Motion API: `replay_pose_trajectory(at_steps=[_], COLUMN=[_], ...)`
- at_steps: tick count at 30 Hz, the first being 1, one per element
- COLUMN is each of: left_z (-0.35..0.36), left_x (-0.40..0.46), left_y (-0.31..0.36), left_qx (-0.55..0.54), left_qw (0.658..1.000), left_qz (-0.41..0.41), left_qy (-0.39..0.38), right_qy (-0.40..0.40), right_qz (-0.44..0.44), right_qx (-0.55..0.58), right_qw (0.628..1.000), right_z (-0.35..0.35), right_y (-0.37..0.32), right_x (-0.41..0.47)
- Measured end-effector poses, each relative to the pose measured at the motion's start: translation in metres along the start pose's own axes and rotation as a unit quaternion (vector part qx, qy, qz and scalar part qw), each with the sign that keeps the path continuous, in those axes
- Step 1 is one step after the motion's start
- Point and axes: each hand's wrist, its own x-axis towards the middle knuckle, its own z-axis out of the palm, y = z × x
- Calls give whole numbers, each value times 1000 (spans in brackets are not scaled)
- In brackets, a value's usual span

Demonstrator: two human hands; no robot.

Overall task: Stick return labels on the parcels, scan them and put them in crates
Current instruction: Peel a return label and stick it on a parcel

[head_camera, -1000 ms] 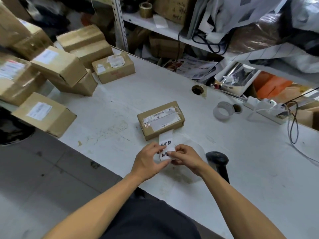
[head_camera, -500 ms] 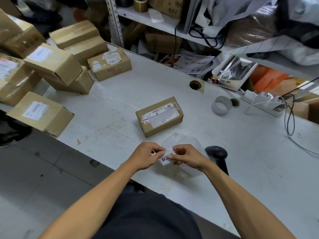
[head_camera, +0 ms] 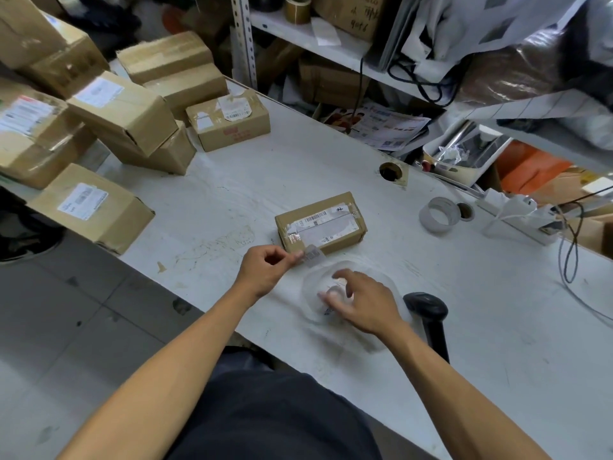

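The hands, joined on the label strip a second ago, are now parted, so one label appears to be freed for sticking. The small parcel (head_camera: 321, 222) is seen flat at mid-table, brown, taped, with a barcode label on top. The return label (head_camera: 313, 255), blurred, is pinched by the left hand (head_camera: 265, 270) just beside the parcel's near edge. The right hand (head_camera: 360, 302) is held over the clear roll, fingers loosely spread.

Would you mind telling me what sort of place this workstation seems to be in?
Most likely a parcel returns or shipping room. Labelled cardboard boxes are piled on the white worktable, a handheld barcode scanner lies near its front edge, and the left hand pinches a label beside a small parcel.
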Motion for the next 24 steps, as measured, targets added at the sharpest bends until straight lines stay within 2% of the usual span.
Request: replay_pose_trajectory(at_steps=[2, 3, 5, 6, 7, 9, 11, 16, 20, 24], left_z=[-2, -4, -7, -8, -9, -12, -17, -38, -45, -35], left_x=[5, 8, 13, 16, 20, 28, 37, 60, 65, 68], left_y=[0, 0, 2, 3, 4, 6, 7, 2, -5, -6], left_qx=[-16, -20, -13, -2, 9, 16, 20, 69, 114, 201], left_qw=[1000, 999, 999, 998, 998, 997, 996, 996, 993, 978], left_qz=[-20, -28, -28, -24, -20, -12, -6, -26, -42, 6], left_qy=[-9, -18, -41, -51, -62, -80, -90, -55, -6, -57], right_qy=[58, 60, -37, -101, -155, -216, -203, -62, 41, 95], right_qz=[22, 49, 101, 108, 102, 75, 60, 114, 145, 117], right_qx=[94, 188, 416, 477, 491, 474, 468, 436, 306, 173], right_qw=[994, 979, 903, 867, 851, 850, 858, 891, 940, 973], right_z=[-10, -16, -29, -35, -41, -46, -49, -43, -24, -16], right_y=[-7, -12, -27, -33, -38, -43, -46, -45, -46, -57], right_x=[8, 15, 32, 40, 46, 56, 67, 97, 107, 107])
